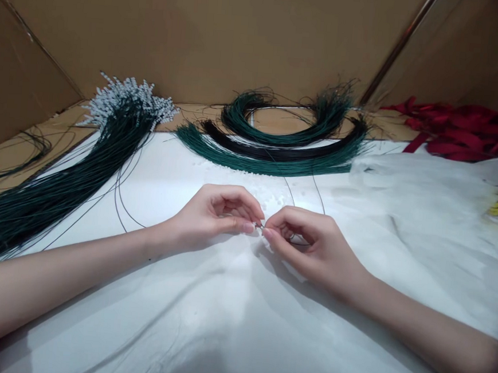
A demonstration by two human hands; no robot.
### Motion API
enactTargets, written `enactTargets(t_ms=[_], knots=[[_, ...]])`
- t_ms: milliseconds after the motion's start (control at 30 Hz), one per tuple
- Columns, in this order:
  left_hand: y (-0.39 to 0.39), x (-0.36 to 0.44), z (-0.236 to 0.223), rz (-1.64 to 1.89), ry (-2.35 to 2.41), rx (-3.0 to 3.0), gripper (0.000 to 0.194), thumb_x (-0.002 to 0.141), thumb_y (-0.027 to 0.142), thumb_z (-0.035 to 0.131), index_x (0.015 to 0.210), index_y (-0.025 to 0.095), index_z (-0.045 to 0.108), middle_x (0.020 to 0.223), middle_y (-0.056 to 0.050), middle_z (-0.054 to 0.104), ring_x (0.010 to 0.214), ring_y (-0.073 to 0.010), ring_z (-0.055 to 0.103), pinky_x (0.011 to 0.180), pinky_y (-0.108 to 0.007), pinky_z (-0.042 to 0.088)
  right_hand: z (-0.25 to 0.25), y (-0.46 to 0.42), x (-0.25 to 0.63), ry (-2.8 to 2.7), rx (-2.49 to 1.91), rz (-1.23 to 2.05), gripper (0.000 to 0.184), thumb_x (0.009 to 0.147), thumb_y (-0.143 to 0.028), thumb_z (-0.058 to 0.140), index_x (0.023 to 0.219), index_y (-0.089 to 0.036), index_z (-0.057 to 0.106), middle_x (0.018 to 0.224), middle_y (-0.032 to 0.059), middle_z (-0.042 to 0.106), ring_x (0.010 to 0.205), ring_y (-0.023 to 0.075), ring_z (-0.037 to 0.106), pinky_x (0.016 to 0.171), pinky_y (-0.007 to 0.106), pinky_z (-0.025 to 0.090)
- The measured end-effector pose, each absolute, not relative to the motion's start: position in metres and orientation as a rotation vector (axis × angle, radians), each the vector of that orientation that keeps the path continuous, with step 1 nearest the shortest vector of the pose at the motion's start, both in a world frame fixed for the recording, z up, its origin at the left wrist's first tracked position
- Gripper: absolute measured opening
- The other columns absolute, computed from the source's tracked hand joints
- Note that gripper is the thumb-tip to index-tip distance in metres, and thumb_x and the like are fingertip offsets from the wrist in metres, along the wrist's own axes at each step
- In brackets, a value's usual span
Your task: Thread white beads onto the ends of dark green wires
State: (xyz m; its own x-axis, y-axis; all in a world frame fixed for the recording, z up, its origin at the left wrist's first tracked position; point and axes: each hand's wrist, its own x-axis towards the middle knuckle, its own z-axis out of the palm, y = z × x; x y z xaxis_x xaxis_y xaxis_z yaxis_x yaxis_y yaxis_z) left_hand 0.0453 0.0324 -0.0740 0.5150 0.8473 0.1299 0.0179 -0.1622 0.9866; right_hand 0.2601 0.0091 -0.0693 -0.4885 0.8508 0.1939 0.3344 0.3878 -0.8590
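My left hand (225,210) and my right hand (313,243) meet fingertip to fingertip over the white surface. Between the left thumb and forefinger is a small white beaded piece (255,227). My right hand pinches a thin dark wire (292,191) close to that piece, and the wire curves away behind the hand. How the wire and the white piece join is hidden by the fingers. A second thin wire (318,193) runs up behind the right hand. Tiny white bits (274,197) lie scattered just beyond both hands.
A large bundle of dark green wires (80,190) with white beaded tips (129,99) lies at left. Curved bundles of green wire (268,164) and black wire (273,151) rest at the back. At right are red ribbons (464,131) and a translucent plastic sheet (437,207). Cardboard walls (226,35) enclose the back.
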Motion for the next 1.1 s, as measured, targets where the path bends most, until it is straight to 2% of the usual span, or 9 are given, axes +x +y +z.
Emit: enactTargets(t_ms=[233,500,1100], knots=[[0.0312,0.0458,-0.0737,0.913,0.822,1.724,0.011,0.077,0.016,0.079,0.085,0.015,0.072,0.083,-0.003,0.073,0.075,-0.0127,0.067,0.074,-0.024,0.057,-0.0704,0.0099,0.2615,-2.009,-1.009,1.068,0.013,0.090,-0.022,0.058,0.080,-0.017,0.064,0.075,0.0029,0.061,0.064,0.0127,0.053,0.056,0.025,0.043],[0.0247,0.0469,-0.0741,0.970,0.815,2.025,0.008,0.083,0.020,0.076,0.088,0.016,0.071,0.083,-0.002,0.070,0.073,-0.0104,0.062,0.068,-0.021,0.053,-0.0718,0.0093,0.2616,-2.015,-1.002,1.110,0.011,0.087,-0.017,0.059,0.078,-0.016,0.065,0.071,0.0009,0.058,0.060,0.0109,0.049,0.053,0.024,0.041],[0.0252,0.0484,-0.0790,1.083,0.762,2.288,0.015,0.083,0.017,0.074,0.097,0.016,0.067,0.084,-0.003,0.070,0.071,-0.0112,0.064,0.064,-0.019,0.056,-0.0717,0.0116,0.2616,-2.034,-0.990,1.149,0.011,0.084,-0.012,0.058,0.075,-0.015,0.064,0.068,-0.0008,0.054,0.060,0.0100,0.047,0.054,0.023,0.039]])
